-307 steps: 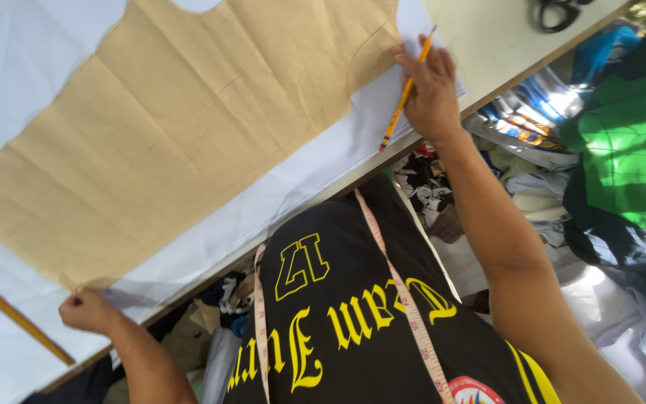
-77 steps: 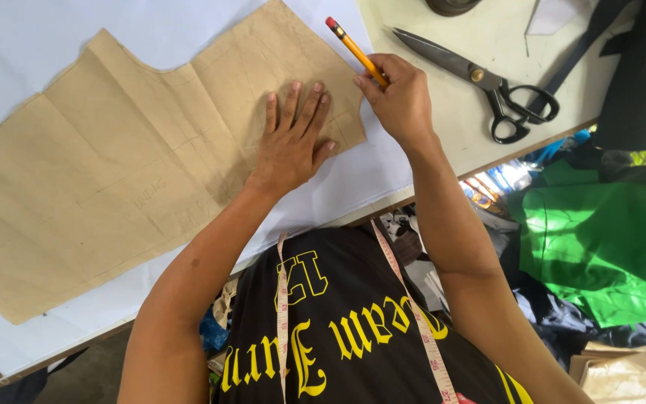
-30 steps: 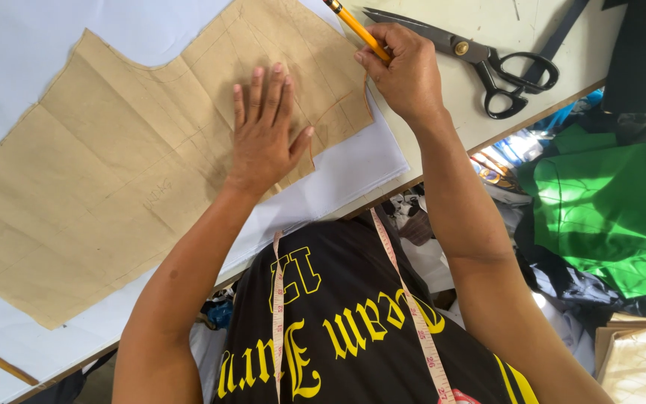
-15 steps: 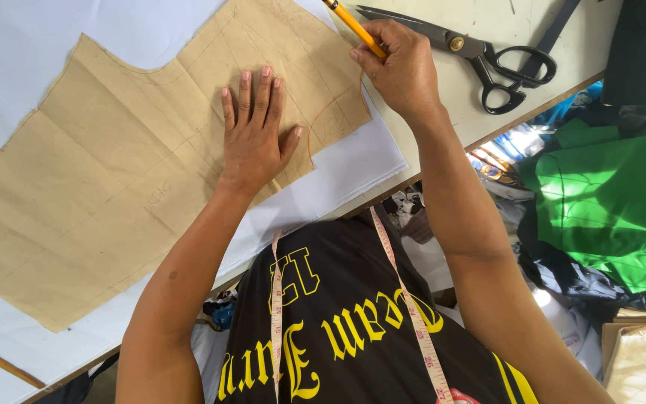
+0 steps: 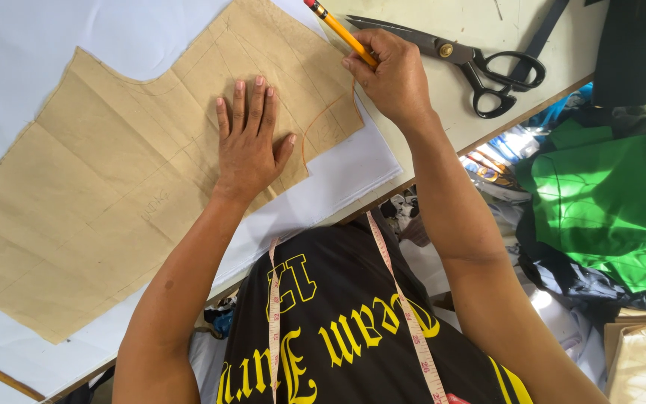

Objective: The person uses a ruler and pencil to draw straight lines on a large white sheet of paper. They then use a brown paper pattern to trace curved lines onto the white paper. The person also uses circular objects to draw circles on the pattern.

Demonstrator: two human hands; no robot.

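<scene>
Left hand (image 5: 248, 146) flat, open on brown paper pattern (image 5: 114, 187); right hand (image 5: 390, 75) grips pencil (image 5: 340, 32) at pattern's right edge on white fabric (image 5: 338, 179), tracing unfinished

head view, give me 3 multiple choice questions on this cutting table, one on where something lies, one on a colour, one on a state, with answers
1. Where do the scissors lie?
A. on the table beyond the right hand
B. on the brown paper pattern
C. in the left hand

2. What colour is the pencil?
A. blue
B. yellow-orange
C. white

3. How is the left hand placed?
A. clenched in a fist
B. raised off the table
C. flat, fingers spread, on the brown paper pattern

Answers
1. A: they rest on bare tabletop, past the right hand.
2. B: its shaft is yellow-orange with a red end.
3. C: the palm presses the pattern down over the white fabric.
</scene>
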